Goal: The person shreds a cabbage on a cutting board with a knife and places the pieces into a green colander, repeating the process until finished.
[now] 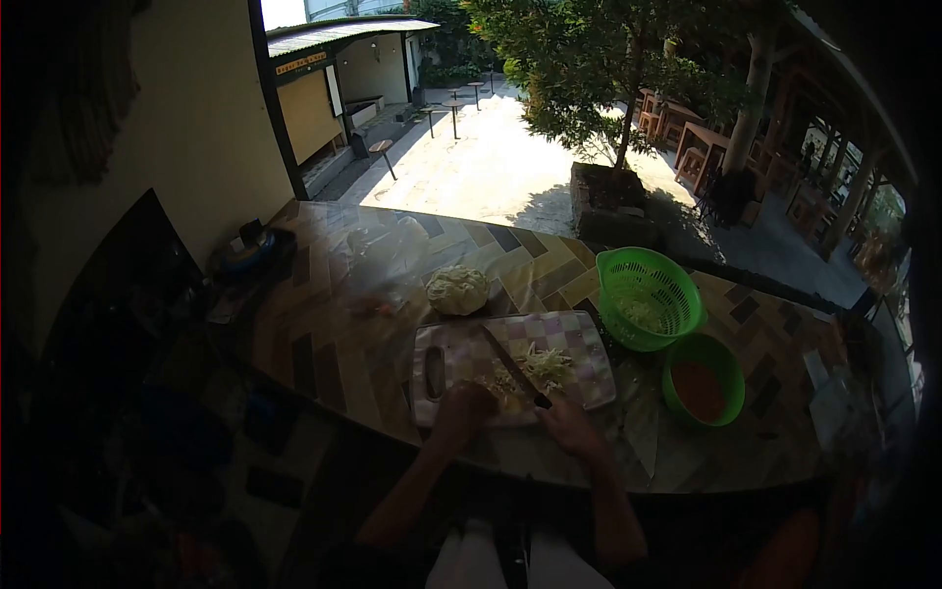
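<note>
Slicing appears in progress: right hand (570, 425) grips knife (511, 365) beside shredded cabbage (547, 367), left hand (468, 404) curls, contents indiscernible; next stroke should call for steady holding.

A single camera worn on the person's head looks forward and down over the tabletop (309, 324). The person's lap (476, 560) shows at the bottom edge, and the forearms reach up the frame from there, bringing the left hand (469, 404) and right hand (566, 417) just below the middle. The chopping board (461, 358) lies near the lens, seen obliquely from above. Farther off, the upper part takes in a sunlit courtyard (461, 162) and a tree (589, 69). The coverage is wide, with bowed lines and dark, rounded corners.
</note>
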`<state>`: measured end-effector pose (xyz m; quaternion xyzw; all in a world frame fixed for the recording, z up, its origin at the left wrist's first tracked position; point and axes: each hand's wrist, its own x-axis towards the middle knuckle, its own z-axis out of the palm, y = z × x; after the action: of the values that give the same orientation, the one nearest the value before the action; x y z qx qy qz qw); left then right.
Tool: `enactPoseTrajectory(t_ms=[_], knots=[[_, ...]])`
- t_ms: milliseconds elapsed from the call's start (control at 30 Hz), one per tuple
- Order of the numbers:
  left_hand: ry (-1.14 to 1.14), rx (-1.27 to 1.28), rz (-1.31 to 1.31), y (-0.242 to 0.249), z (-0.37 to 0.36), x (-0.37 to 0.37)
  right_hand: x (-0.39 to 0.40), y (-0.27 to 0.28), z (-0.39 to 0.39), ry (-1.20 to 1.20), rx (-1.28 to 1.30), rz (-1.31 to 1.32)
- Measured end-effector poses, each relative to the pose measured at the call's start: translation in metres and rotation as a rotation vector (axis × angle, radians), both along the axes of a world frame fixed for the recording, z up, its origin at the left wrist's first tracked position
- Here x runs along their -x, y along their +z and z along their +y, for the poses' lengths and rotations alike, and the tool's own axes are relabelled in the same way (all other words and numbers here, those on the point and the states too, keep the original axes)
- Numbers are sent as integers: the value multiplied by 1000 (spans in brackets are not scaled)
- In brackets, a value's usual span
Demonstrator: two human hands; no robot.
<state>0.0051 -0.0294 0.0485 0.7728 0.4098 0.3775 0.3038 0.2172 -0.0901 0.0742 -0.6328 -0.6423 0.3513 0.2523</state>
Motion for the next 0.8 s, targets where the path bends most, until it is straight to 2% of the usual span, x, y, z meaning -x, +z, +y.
enactPoseTrajectory(t_ms=[100,233,333,433,533,633,733,800], knots=[[-17,-24,57,-6,4,0,5,-13,1,-31,37,-130],[34,-105,30,-10,3,-11,27,-23,-9,-123,-41,-71],[24,-127,-12,-16,8,-17,41,-6,-12,-193,59,-83],[71,100,-96,2,2,-20,34,-22,5,-145,58,-119],[213,-124,-100,-3,7,-28,10,-7,11,36,-17,-45],[64,-277,-20,-16,22,-31,12,8,4,21,66,-33],[121,-102,-30,-20,18,-32,25,-4,0,-25,78,-20],[105,-106,-53,-18,17,-29,35,-15,-7,-71,52,6]])
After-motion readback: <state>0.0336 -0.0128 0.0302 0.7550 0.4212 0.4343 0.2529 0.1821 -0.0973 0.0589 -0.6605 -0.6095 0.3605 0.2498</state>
